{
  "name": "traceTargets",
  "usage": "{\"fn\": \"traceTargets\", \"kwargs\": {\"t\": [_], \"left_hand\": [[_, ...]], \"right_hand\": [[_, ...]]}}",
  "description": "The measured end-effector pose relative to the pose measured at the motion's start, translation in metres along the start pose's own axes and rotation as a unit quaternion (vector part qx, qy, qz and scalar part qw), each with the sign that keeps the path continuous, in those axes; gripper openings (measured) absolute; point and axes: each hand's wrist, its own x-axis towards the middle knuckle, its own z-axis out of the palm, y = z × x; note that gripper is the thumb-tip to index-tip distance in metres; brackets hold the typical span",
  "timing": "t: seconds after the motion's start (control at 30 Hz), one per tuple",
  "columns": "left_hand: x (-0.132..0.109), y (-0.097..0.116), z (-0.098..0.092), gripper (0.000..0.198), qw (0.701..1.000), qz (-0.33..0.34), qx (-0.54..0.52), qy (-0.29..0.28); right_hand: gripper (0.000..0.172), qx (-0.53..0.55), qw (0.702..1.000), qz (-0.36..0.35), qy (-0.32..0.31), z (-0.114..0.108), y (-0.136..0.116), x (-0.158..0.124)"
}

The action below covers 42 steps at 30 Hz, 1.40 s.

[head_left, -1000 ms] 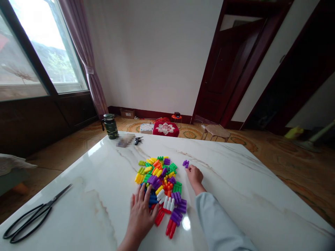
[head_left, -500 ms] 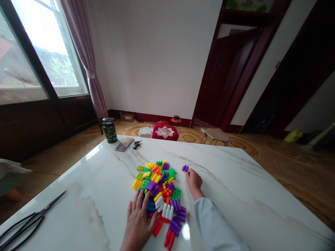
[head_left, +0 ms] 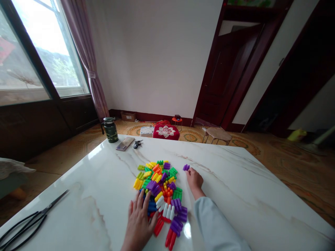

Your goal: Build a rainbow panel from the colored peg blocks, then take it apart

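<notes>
A heap of colourful plastic building blocks (head_left: pixel 157 177), in green, yellow, orange, purple, white, blue and red, lies on the white marble-look table (head_left: pixel 230 195). My left hand (head_left: pixel 140 218) rests at the heap's near left side, fingers spread over dark blue blocks (head_left: pixel 151 206). To the right of the heap, my right hand (head_left: pixel 195 180) is closed, its fingertips at a small purple block (head_left: pixel 186 167). Its fingers partly hide where they meet that block. Purple blocks (head_left: pixel 177 225) and a red block (head_left: pixel 170 240) trail toward me from the heap.
Black-handled scissors (head_left: pixel 43 212) lie at the table's left. Near the far left corner stand a camouflage flask (head_left: pixel 111 131), a phone (head_left: pixel 125 143) and keys (head_left: pixel 137 144). Beyond the table are a red flowered stool (head_left: pixel 165 132) and a round stool (head_left: pixel 217 134).
The whole view has shifted very slightly. Both hands and the blocks keep practically the same positions relative to each other.
</notes>
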Motion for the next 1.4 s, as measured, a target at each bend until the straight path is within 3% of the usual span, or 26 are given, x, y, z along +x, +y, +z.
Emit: {"fn": "traceTargets", "kwargs": {"t": [0.7, 0.93, 1.03, 1.13, 1.23, 1.33, 1.4], "left_hand": [[-0.001, 0.002, -0.003, 0.063, 1.0, 0.002, -0.009, -0.01], [0.001, 0.005, -0.009, 0.065, 1.0, -0.002, -0.021, -0.017], [0.001, 0.006, -0.01, 0.066, 0.999, -0.01, -0.024, -0.022], [0.0, 0.007, -0.01, 0.066, 0.999, -0.011, -0.031, -0.021], [0.001, 0.008, -0.011, 0.066, 0.999, -0.013, -0.033, -0.025], [0.002, 0.009, -0.014, 0.065, 0.999, -0.017, -0.03, -0.031], [0.002, 0.01, -0.015, 0.065, 0.999, -0.019, -0.026, -0.03]], "right_hand": [[0.023, 0.036, 0.999, 0.003, -0.015, -0.003, 0.001, -0.004], [0.02, 0.159, 0.987, 0.008, -0.024, -0.007, 0.012, -0.024], [0.02, 0.192, 0.981, 0.002, -0.031, -0.008, 0.005, -0.037], [0.025, 0.232, 0.971, -0.048, -0.019, -0.013, -0.019, -0.054], [0.036, 0.262, 0.951, -0.166, 0.015, -0.025, -0.052, -0.071], [0.055, 0.176, 0.946, -0.271, 0.024, -0.04, -0.082, -0.081], [0.059, 0.095, 0.944, -0.315, 0.014, -0.047, -0.096, -0.082]]}}
